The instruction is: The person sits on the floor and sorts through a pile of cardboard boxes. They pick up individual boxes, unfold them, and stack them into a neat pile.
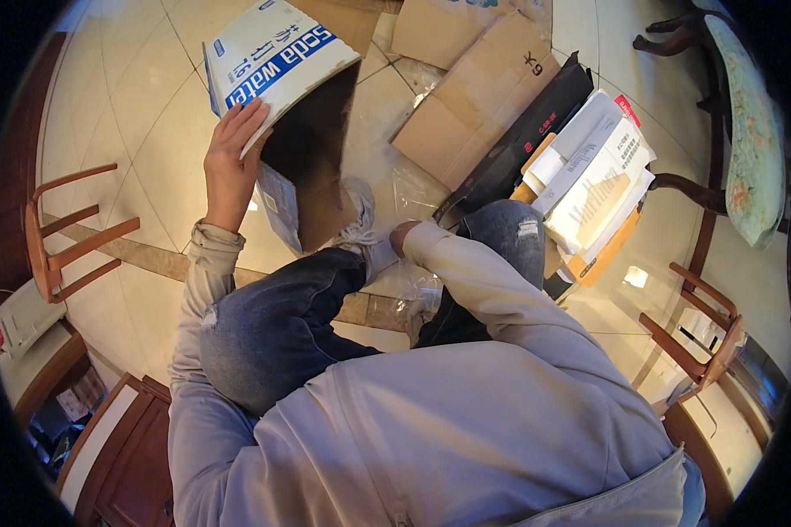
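Observation:
My left hand (233, 162) grips the near edge of a blue-and-white cardboard carton (281, 44), raised at upper centre with its open, dark side facing right. My right hand (404, 235) is low between my knees, near a pale laced shoe (360, 220) and some clear plastic (409, 176); its fingers are mostly hidden. Right of it lie a flattened brown cardboard piece (461, 105), a long black box (549, 105) and a pile of white and orange flat packages (598, 176).
I sit with knees bent on a tiled floor (123, 105). More cardboard (444, 26) lies ahead. Wooden chair legs stand left (70, 228) and right (694, 325). A dark-legged seat with pale floral upholstery (747, 132) is at upper right, and wooden furniture (119, 448) is at lower left.

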The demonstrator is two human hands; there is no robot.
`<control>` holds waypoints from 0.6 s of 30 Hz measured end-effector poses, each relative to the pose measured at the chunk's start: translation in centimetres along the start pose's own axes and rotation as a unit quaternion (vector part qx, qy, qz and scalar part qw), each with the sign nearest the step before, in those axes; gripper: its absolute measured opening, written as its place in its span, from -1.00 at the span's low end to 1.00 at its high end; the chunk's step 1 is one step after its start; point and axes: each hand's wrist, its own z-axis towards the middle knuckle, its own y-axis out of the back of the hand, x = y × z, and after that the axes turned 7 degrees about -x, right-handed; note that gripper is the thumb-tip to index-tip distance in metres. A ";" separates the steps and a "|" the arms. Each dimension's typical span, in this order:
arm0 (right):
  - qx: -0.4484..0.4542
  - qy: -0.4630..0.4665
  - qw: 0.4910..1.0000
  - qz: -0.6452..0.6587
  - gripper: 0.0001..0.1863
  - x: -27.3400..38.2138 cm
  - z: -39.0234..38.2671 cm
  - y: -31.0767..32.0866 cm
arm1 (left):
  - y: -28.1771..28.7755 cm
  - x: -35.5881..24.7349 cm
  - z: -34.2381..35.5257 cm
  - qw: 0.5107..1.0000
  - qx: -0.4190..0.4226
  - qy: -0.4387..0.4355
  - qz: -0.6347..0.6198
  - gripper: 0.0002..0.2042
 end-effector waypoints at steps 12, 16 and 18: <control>-0.394 0.014 0.704 0.591 0.04 6.6 -7.5 12.5 | 2.8 -3.9 3.2 0.979 0.197 -0.051 0.026 -0.64; -0.438 -0.053 0.659 0.609 -0.21 7.8 -5.5 12.4 | 3.4 -4.8 5.8 0.975 0.201 -0.083 0.053 -0.80; -0.474 -0.079 0.643 0.596 -0.34 8.4 -5.7 12.7 | 3.4 -4.2 7.2 0.978 0.179 -0.105 0.033 -0.80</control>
